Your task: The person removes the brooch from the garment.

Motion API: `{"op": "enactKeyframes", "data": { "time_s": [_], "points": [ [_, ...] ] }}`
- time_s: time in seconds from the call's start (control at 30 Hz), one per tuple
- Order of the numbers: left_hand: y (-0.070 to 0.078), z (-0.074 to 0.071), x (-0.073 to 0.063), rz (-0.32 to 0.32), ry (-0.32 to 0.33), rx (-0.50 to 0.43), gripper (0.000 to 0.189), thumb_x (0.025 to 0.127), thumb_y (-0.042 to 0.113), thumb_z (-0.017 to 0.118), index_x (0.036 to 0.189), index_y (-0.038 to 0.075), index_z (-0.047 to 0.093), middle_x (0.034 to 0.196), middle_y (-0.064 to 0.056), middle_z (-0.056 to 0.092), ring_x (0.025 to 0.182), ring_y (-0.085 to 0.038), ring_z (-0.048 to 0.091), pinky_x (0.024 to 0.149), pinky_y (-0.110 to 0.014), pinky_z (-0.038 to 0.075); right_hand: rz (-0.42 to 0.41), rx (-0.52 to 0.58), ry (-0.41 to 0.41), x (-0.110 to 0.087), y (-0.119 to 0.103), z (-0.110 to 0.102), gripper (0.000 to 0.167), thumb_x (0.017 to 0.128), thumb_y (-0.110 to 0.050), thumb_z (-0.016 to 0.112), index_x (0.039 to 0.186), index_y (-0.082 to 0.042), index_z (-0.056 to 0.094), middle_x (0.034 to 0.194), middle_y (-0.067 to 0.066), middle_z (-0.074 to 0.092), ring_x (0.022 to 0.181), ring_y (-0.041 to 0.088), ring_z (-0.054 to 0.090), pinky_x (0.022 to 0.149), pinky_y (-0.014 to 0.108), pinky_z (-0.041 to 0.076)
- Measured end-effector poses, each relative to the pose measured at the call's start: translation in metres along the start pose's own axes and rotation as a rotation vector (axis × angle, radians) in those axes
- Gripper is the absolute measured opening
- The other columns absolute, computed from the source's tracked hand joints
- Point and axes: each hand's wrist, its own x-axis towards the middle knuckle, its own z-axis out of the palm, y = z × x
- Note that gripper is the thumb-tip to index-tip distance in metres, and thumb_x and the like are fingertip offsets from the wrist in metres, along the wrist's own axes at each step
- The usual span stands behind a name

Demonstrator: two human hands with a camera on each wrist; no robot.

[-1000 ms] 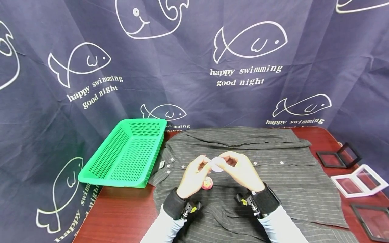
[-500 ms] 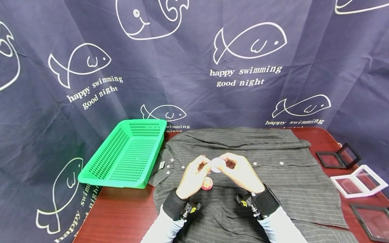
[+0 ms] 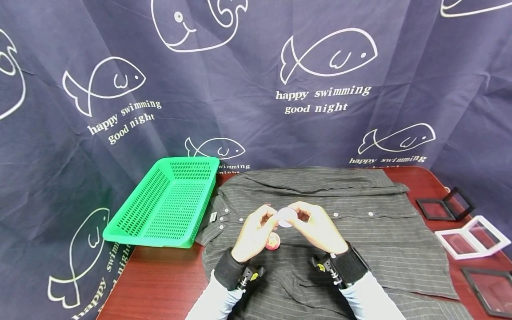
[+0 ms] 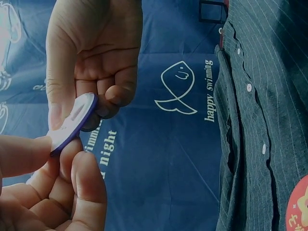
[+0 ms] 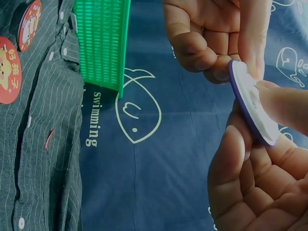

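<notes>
A round badge [image 3: 287, 217] is held up between both hands above a dark striped shirt [image 3: 376, 244]. Its white back and purple rim show in the left wrist view, where the badge [image 4: 76, 120] is tilted. My left hand [image 3: 255, 231] pinches one edge between thumb and curled fingers. The opposite edge is pinched by my right hand [image 3: 318, 226]. In the right wrist view the right thumb presses on the badge's [image 5: 252, 103] white back. A red badge with a yellow star [image 3: 273, 241] lies on the shirt by the left wrist; another red badge [image 5: 30, 25] shows beside it.
A green plastic basket [image 3: 174, 213] stands at the left of the red-brown table [image 3: 160, 275]. Along the right edge sit a small black frame [image 3: 436, 209], a white folding frame [image 3: 466, 244] and a larger black frame [image 3: 478, 289]. A fish-print curtain [image 3: 256, 106] hangs behind.
The badge tilts very slightly compared with a second ago, and the right fingers shift a little. Both hands otherwise keep the same place and hold.
</notes>
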Motion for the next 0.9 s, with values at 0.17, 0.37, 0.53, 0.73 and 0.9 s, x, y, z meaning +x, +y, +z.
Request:
{"op": "enactKeyframes", "data": {
  "time_s": [0.17,0.37,0.53,0.73,0.9],
  "points": [
    [0.001,0.0,0.0,-0.004,-0.001,-0.006,0.015,0.097,0.014,0.06,0.095,0.0,0.064,0.078,-0.014,0.064,0.07,-0.009,0.058,0.067,-0.02,0.048,-0.019,0.001,0.001,0.001,-0.001,0.0,0.007,0.09,-0.014,0.07,0.097,-0.014,0.072,0.084,-0.003,0.07,0.07,0.002,0.058,0.063,0.022,0.049],
    [-0.001,0.001,0.0,-0.021,-0.001,0.003,0.011,0.096,0.009,0.06,0.096,-0.001,0.064,0.078,-0.016,0.064,0.07,-0.025,0.061,0.066,-0.019,0.048,-0.014,0.003,0.005,0.001,-0.002,0.001,0.007,0.09,-0.014,0.069,0.097,-0.013,0.072,0.084,-0.003,0.07,0.07,0.001,0.057,0.063,0.021,0.048],
    [0.003,0.002,0.001,-0.045,-0.022,-0.003,0.011,0.095,0.003,0.059,0.096,-0.007,0.063,0.08,-0.023,0.064,0.074,-0.039,0.061,0.068,-0.018,0.048,-0.009,0.003,0.007,0.001,-0.002,0.001,0.005,0.09,-0.014,0.07,0.095,-0.014,0.072,0.084,-0.003,0.07,0.069,0.002,0.057,0.062,0.021,0.048],
    [0.033,-0.003,-0.001,-0.025,-0.022,-0.006,0.011,0.095,0.001,0.058,0.093,-0.01,0.061,0.078,-0.024,0.063,0.074,-0.042,0.06,0.067,-0.019,0.049,-0.005,0.004,0.011,0.0,0.001,0.002,0.006,0.091,-0.016,0.069,0.095,-0.015,0.072,0.083,-0.003,0.07,0.068,0.002,0.058,0.063,0.021,0.049],
    [0.016,0.0,-0.001,-0.005,-0.01,-0.003,0.013,0.096,0.005,0.058,0.094,-0.008,0.062,0.078,-0.021,0.064,0.072,-0.038,0.062,0.067,-0.021,0.05,-0.003,0.01,0.018,0.001,0.004,0.002,0.004,0.091,-0.015,0.069,0.094,-0.015,0.072,0.081,-0.003,0.07,0.067,0.002,0.057,0.061,0.021,0.048]
  ]
}}
